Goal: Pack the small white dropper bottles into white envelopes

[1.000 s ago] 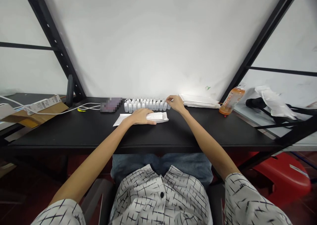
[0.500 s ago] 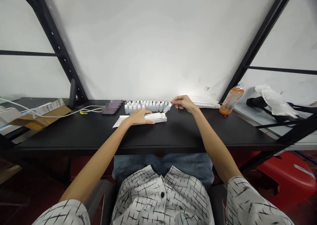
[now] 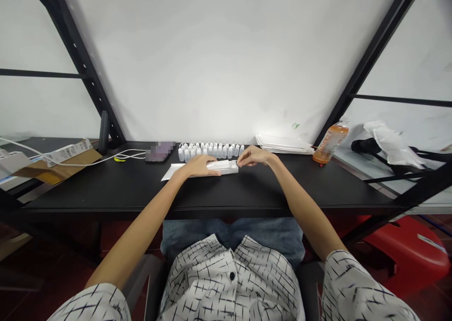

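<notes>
A long, narrow white box (image 3: 229, 170) with an open top lies on the black table, its flat white flap sticking out at the left. My left hand (image 3: 198, 166) is closed around its middle, thumb along the near side. At the box's right end my right hand (image 3: 253, 156) pinches the tip of a small whitish dropper bottle (image 3: 232, 164), which lies in or over that end; how deep it sits is hard to see. Behind the box stand several rows of small white dropper bottles (image 3: 210, 150), upright and close together.
A stack of white sheets or flat packs (image 3: 282, 144) lies behind my right hand. Farther right stands a bottle of orange drink (image 3: 330, 143). A phone (image 3: 158, 152), a white cable (image 3: 106, 160) and an open cardboard box (image 3: 58, 168) are at the left.
My right hand has moved left and toward me, bringing the small dropper bottle from beside the rows to the right end of the white box. My left hand stays on the box.
</notes>
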The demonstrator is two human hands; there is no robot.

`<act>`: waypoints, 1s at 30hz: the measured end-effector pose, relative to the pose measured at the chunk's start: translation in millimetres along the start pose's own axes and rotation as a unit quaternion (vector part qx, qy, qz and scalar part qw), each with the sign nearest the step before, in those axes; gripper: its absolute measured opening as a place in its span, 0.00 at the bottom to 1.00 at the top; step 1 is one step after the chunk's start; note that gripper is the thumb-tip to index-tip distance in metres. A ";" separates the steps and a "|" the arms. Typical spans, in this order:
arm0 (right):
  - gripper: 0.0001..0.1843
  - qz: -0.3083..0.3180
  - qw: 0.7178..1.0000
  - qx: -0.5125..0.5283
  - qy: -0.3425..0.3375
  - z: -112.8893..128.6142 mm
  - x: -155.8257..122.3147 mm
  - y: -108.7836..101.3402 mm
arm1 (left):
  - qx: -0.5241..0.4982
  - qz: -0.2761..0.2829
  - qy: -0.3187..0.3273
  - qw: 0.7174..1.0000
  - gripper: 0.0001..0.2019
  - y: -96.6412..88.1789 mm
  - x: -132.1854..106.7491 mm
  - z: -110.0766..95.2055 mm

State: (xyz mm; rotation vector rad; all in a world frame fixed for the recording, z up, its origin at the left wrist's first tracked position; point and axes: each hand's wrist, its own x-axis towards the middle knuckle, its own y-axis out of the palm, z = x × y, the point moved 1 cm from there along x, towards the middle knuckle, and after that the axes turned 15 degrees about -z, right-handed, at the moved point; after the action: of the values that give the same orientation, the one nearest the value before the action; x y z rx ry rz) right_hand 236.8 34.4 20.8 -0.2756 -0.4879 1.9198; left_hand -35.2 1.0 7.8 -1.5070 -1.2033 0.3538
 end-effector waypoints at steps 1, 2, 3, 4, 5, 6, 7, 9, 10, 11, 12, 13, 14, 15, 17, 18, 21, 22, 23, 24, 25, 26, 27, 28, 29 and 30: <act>0.13 0.001 1.000 -0.002 -0.001 0.3 1.6 6.5 | 0.000 0.000 0.001 1.000 0.33 0.1 0.0 0.2; 0.12 -0.002 1.000 -0.003 -0.003 1.3 3.1 13.9 | -0.001 -0.001 0.003 1.000 0.33 0.2 0.0 0.3; 0.11 -0.004 1.000 -0.003 -0.006 2.7 4.3 21.7 | -0.002 -0.002 0.003 1.000 0.33 0.1 -0.2 0.2; 0.09 -0.002 1.000 -0.004 -0.010 4.6 5.1 29.1 | -0.003 -0.003 0.003 1.000 0.33 0.0 -0.4 0.1; 0.08 0.002 1.000 -0.005 -0.016 6.7 5.4 35.5 | -0.003 -0.004 0.001 1.000 0.33 -0.2 -0.7 0.0; 0.07 0.008 1.000 -0.006 -0.022 8.7 5.2 40.1 | -0.003 -0.005 0.000 1.000 0.32 -0.4 -0.9 -0.2; 0.06 0.012 1.000 -0.006 -0.025 10.4 4.7 42.6 | -0.002 -0.005 -0.001 1.000 0.32 -0.5 -1.1 -0.3; 0.07 0.011 1.000 -0.001 -0.027 12.0 3.1 40.5 | -0.003 -0.004 -0.001 1.000 0.32 -0.9 -1.4 -0.7; 0.08 0.007 1.000 0.004 -0.025 11.7 2.2 36.5 | -0.003 -0.004 -0.001 1.000 0.32 -1.0 -1.5 -0.9; 0.09 0.002 1.000 0.009 -0.023 10.9 1.3 31.3 | -0.003 -0.003 -0.001 1.000 0.32 -1.3 -1.5 -1.1; 0.11 -0.003 1.000 0.014 -0.020 9.5 0.6 25.7 | -0.004 -0.002 -0.002 1.000 0.32 -1.5 -1.6 -1.4; 0.12 -0.008 1.000 0.018 -0.018 7.9 0.0 20.5 | -0.004 -0.001 -0.004 1.000 0.32 -1.8 -1.7 -1.7; 0.13 -0.013 1.000 0.021 -0.015 6.2 -0.4 16.4 | -0.005 0.000 -0.006 1.000 0.33 -2.0 -1.8 -2.0; 0.13 -0.017 1.000 0.022 -0.011 4.8 -0.6 13.9 | -0.007 0.002 -0.007 1.000 0.33 -2.2 -2.0 -2.1; 0.15 -0.016 1.000 0.023 -0.003 3.7 -0.5 14.8 | -0.012 0.001 -0.009 1.000 0.32 -2.4 -2.3 -2.1; 0.15 -0.009 1.000 0.025 -0.001 4.4 -0.3 17.8 | -0.014 -0.003 -0.008 1.000 0.32 -2.4 -2.5 -1.9; 0.17 0.022 0.999 0.040 -0.004 11.8 -0.4 29.4 | -0.015 -0.025 -0.004 1.000 0.30 -3.5 -2.7 -1.3; 0.17 0.024 0.998 0.049 -0.011 15.4 -0.9 31.5 | -0.016 -0.035 -0.003 0.999 0.30 -4.6 -2.9 -1.5; 0.18 0.014 0.998 0.061 -0.023 19.2 -1.7 31.6 | -0.019 -0.048 -0.002 0.999 0.30 -6.3 -3.2 -2.0; 0.18 -0.011 0.996 0.078 -0.040 22.7 -2.9 29.4 | -0.026 -0.064 -0.004 0.998 0.30 -8.7 -3.7 -2.9; 0.18 -0.051 0.992 0.101 -0.059 25.5 -4.3 24.9 | -0.038 -0.082 -0.007 0.996 0.30 -11.9 -4.4 -4.1; 0.18 -0.099 0.984 0.128 -0.078 27.4 -6.0 18.5 | -0.054 -0.103 -0.012 0.993 0.31 -15.9 -5.4 -5.4; 0.17 -0.150 0.972 0.157 -0.094 28.2 -8.0 10.8 | -0.075 -0.126 -0.020 0.989 0.31 -20.5 -6.5 -6.7; 0.17 -0.197 0.958 0.181 -0.106 27.7 -9.9 2.5 | -0.099 -0.149 -0.029 0.983 0.31 -25.6 -7.8 -7.8; 0.17 -0.237 0.944 0.199 -0.114 26.1 -11.8 -5.6 | -0.126 -0.176 -0.041 0.976 0.31 -31.1 -9.1 -8.4; 0.17 -0.270 0.933 0.208 -0.117 23.7 -13.3 -13.0 | -0.156 -0.206 -0.056 0.964 0.31 -36.6 -10.3 -8.5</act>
State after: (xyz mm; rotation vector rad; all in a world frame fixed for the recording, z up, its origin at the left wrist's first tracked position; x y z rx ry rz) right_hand 243.0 21.6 47.4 0.3398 -0.2598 1.4669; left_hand -50.9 -17.2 38.4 -1.4624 -1.6836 -0.0352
